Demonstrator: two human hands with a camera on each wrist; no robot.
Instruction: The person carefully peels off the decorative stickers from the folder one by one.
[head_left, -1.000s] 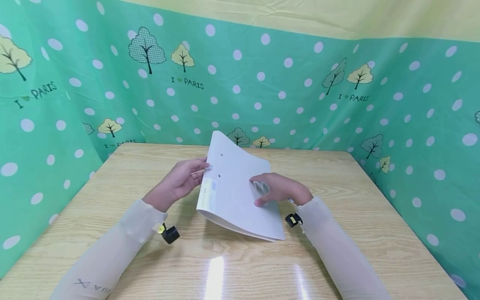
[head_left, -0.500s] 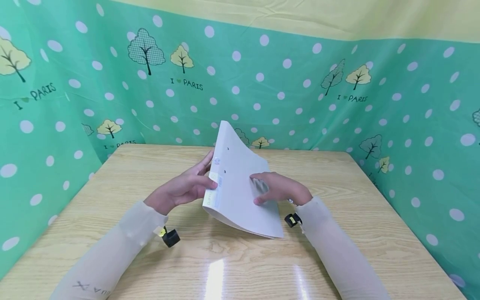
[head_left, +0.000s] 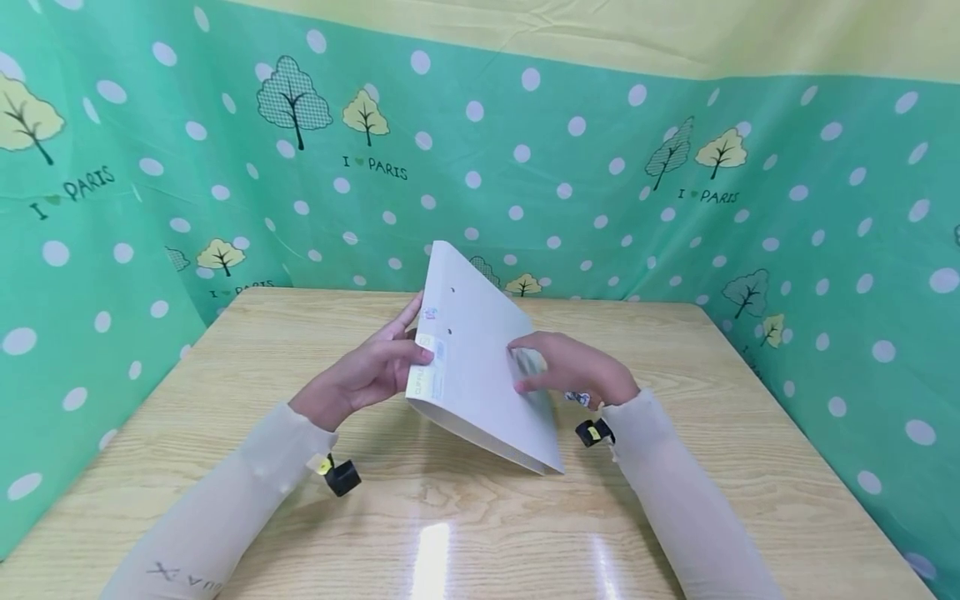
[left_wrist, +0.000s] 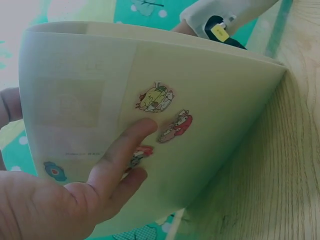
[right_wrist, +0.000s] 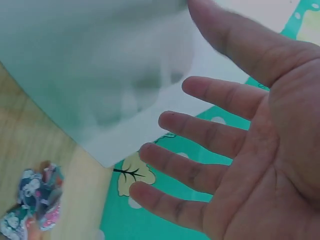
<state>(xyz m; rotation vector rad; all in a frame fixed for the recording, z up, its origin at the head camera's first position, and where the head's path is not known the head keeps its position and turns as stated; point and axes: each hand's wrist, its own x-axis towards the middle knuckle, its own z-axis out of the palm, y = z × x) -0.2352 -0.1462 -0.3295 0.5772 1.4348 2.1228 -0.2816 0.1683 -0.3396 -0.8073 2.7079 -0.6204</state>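
Note:
A white file folder point(head_left: 480, 358) stands tilted over the table in the head view, its spine toward the left and two small rivets on its face. My left hand point(head_left: 367, 367) holds the spine, thumb on the near side and fingers behind. In the left wrist view those fingers lie against a cover with several cartoon stickers point(left_wrist: 155, 97). My right hand point(head_left: 570, 367) is at the opposite cover, fingers spread and fairly straight. The right wrist view shows its thumb by the white sheet and the other fingers point(right_wrist: 195, 135) alongside, with shadows on the cover.
Under the folder is a light wooden table point(head_left: 300, 525). A cluster of small colourful stickers point(right_wrist: 37, 205) lies close to my right wrist. A green dotted curtain point(head_left: 487, 125) surrounds the back and sides. Small black cameras point(head_left: 342, 477) sit on both wrists.
My left thumb has come onto the spine label and the fingers have gone behind the spine. The folder's top has risen and it stands steeper. My right hand has shifted slightly right.

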